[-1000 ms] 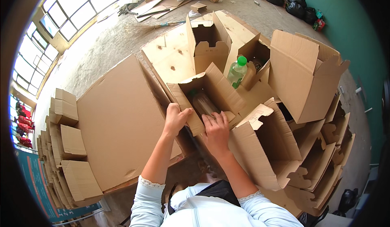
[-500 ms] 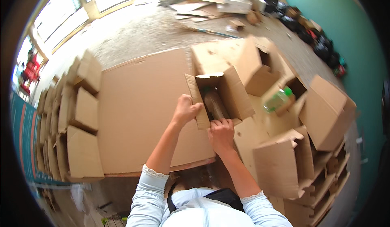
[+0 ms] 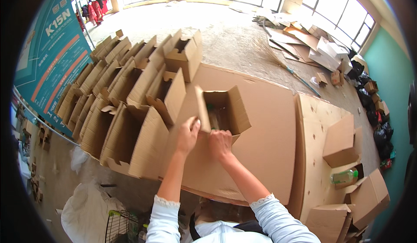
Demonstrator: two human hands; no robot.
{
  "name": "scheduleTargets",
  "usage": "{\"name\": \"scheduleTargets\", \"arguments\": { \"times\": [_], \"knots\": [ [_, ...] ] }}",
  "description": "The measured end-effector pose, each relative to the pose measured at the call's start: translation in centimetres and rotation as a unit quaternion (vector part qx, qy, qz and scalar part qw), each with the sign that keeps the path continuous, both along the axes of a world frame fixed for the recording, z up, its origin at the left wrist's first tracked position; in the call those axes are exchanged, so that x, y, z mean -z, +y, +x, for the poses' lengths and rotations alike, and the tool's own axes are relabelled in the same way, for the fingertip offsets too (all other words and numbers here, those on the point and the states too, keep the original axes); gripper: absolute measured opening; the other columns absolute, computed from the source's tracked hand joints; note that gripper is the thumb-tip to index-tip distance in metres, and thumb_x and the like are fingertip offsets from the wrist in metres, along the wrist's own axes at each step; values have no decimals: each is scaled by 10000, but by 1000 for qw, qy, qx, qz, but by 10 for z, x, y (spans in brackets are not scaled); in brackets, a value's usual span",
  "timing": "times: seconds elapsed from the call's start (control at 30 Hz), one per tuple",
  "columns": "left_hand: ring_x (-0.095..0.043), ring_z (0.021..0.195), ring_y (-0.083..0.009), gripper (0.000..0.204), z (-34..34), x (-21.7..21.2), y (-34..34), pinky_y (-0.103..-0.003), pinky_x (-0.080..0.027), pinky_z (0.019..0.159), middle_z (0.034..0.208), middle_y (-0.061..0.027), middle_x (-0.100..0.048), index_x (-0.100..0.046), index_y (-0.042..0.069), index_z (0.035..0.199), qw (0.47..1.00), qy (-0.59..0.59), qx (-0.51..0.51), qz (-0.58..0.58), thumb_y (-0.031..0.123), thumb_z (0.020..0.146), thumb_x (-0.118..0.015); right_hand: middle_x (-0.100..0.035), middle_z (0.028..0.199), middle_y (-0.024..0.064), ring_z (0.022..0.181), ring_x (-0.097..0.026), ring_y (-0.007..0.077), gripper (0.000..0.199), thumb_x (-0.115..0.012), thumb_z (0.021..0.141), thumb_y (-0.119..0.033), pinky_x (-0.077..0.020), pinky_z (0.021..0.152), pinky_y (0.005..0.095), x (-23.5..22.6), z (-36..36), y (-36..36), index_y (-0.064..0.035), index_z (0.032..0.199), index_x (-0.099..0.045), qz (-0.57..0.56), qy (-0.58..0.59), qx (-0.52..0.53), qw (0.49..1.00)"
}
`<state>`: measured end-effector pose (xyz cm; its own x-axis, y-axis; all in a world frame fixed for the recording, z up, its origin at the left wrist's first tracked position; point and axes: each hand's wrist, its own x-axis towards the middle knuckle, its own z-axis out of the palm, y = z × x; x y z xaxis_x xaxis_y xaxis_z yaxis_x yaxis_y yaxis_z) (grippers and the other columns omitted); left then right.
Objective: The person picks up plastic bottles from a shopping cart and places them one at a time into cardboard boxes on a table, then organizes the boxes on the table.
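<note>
An open cardboard box [image 3: 238, 109] is held over the large flat cardboard surface [image 3: 265, 156], its side flaps standing up. My left hand [image 3: 188, 135] is closed at the lower edge of the box's left flap. On the near rim, my right hand [image 3: 220, 143] has its fingers curled over the cardboard. Inside the box, in shadow, lies a see-through, bottle-like thing [image 3: 213, 114]; its far end is hard to make out. Just left of my left hand stand rows of open cardboard boxes [image 3: 147, 143], packed side by side with their flaps up.
At the right, a wooden board [image 3: 319, 125] carries more open boxes [image 3: 341, 145] and a see-through bottle with a green cap [image 3: 345, 176]. A broom [image 3: 284, 64] lies on the floor beyond. A teal banner [image 3: 54, 56] stands left; a wire basket [image 3: 119, 225] sits below.
My view has turned left. Both hands have carried the box leftward, from beside the wooden board toward the rows of boxes, still gripping its rim and flap.
</note>
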<state>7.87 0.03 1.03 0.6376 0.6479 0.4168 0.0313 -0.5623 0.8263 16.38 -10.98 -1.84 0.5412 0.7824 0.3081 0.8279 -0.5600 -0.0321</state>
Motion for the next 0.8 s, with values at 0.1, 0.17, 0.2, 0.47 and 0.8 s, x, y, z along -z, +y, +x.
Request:
{"name": "scheduleTargets", "arguments": {
  "times": [0.1, 0.17, 0.2, 0.47, 0.8],
  "knots": [
    [-625, 843, -177, 396, -47, -21, -13, -284, -515, 733, 1013, -147, -641, -497, -64, 1215, 954, 75, 77, -281, 205, 926, -520, -650, 652, 72, 633, -647, 206, 105, -560, 706, -131, -439, 612, 353, 15, 41, 61, -138, 635, -635, 30, -1, 44, 999],
    [-617, 912, -180, 364, -88, -19, -31, -290, -497, 801, 1022, -147, -640, -519, -75, 1179, 964, 96, 86, -232, 172, 912, -543, -642, 620, 81, 614, -643, 223, 120, -573, 695, -142, -439, 600, 361, 23, 73, 97, -137, 600, -647, 90, -26, 31, 995],
    [-608, 879, -142, 305, -112, -6, -42, -273, -498, 782, 989, -112, -640, -548, -62, 1140, 949, 100, 90, -286, 146, 919, -528, -638, 614, 86, 611, -642, 230, 118, -582, 688, -147, -438, 596, 368, 19, 84, 115, -134, 590, -646, 97, -26, 25, 995],
    [-642, 824, -167, 351, -212, 12, -107, -280, -522, 708, 953, -123, -663, -545, -14, 1166, 844, 158, 105, -502, 246, 931, -518, -641, 635, 79, 730, -619, 243, 125, -619, 702, -181, -436, 638, 384, 31, 159, 225, -114, 610, -671, 116, -76, 32, 990],
    [-645, 800, -166, 324, -252, 36, -85, -279, -518, 684, 917, -123, -668, -557, -13, 1134, 906, 130, -5, -402, 233, 927, -522, -651, 652, 87, 770, -635, 244, 223, -685, 734, -299, -487, 658, 365, 25, 171, 270, -100, 635, -683, 49, -67, 30, 996]
  ]
}}
